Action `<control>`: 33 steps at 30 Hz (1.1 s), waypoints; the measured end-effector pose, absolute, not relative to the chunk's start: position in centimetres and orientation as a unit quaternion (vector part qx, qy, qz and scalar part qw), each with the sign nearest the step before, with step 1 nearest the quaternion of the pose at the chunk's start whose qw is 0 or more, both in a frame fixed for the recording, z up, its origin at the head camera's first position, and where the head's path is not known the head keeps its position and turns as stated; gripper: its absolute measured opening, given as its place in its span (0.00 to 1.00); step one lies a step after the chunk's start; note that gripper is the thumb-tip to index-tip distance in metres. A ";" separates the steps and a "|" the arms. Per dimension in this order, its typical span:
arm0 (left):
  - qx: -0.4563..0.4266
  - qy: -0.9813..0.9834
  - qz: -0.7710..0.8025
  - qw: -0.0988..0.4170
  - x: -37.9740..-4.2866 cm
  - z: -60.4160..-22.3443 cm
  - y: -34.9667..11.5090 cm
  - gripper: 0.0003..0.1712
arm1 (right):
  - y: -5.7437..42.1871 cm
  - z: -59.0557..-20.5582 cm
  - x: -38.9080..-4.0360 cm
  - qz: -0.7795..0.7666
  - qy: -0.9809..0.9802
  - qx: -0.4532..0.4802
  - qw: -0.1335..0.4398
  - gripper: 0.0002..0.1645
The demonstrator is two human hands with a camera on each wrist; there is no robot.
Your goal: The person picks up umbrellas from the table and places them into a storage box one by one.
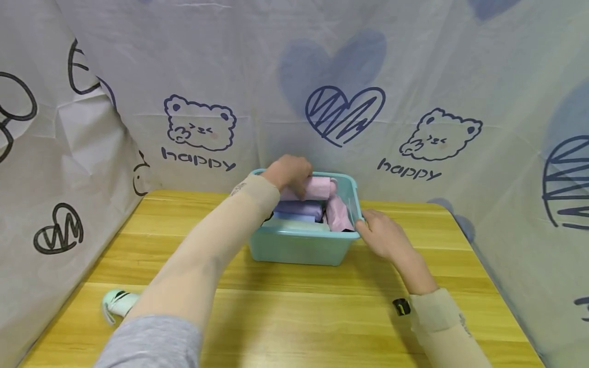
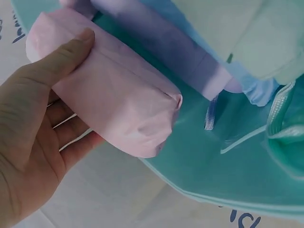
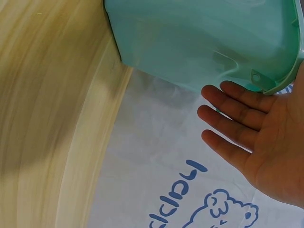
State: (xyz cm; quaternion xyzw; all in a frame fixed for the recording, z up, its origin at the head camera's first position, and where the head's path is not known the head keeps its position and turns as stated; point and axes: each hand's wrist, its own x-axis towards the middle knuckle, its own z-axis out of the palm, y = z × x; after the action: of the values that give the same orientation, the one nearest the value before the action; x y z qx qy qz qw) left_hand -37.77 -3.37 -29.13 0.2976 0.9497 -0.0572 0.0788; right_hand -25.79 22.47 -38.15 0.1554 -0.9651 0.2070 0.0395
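Observation:
A turquoise plastic bin (image 1: 299, 250) stands at the back of the table. In it lie rolled bundles that look like folded umbrellas: a purple umbrella (image 2: 166, 52), a blue one (image 1: 294, 217), a pale green one (image 2: 251, 33) and a second pink one (image 1: 338, 213) at the right wall. My left hand (image 1: 291, 174) holds a pink folded umbrella (image 2: 114, 90) at the back of the bin, thumb over it and fingers underneath. My right hand (image 1: 384, 232) is at the bin's right front corner, thumb at the rim; its fingers (image 3: 232, 128) extend straight outside the wall.
A mint green folded umbrella (image 1: 120, 302) with a strap lies at the table's left, partly behind my left arm. White printed sheeting (image 1: 276, 138) hangs close behind the bin and along both sides of the wooden table (image 1: 299, 317).

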 end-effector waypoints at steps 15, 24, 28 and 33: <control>0.283 0.946 -0.130 0.091 -36.4 -29.8 -3.5 0.14 | 22.2 -38.2 -25.8 0.208 -0.964 0.158 0.041 0.30; 0.289 0.945 -0.103 0.113 -35.8 -29.3 -3.6 0.07 | 22.4 -38.2 -25.8 0.204 -0.965 0.159 0.042 0.31; 0.299 0.944 -0.104 0.094 -35.8 -29.3 -3.7 0.10 | 22.4 -38.2 -25.8 0.202 -0.966 0.158 0.040 0.32; 0.305 0.945 -0.088 0.076 -35.9 -29.3 -3.8 0.14 | 22.4 -38.1 -25.7 0.204 -0.966 0.156 0.039 0.32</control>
State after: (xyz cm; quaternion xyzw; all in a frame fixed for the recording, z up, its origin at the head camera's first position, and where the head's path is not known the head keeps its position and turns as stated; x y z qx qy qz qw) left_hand -35.92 -3.77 -29.26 0.3050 0.9452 -0.0883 0.0762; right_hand -25.70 22.42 -38.15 0.1562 -0.9657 0.2040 0.0386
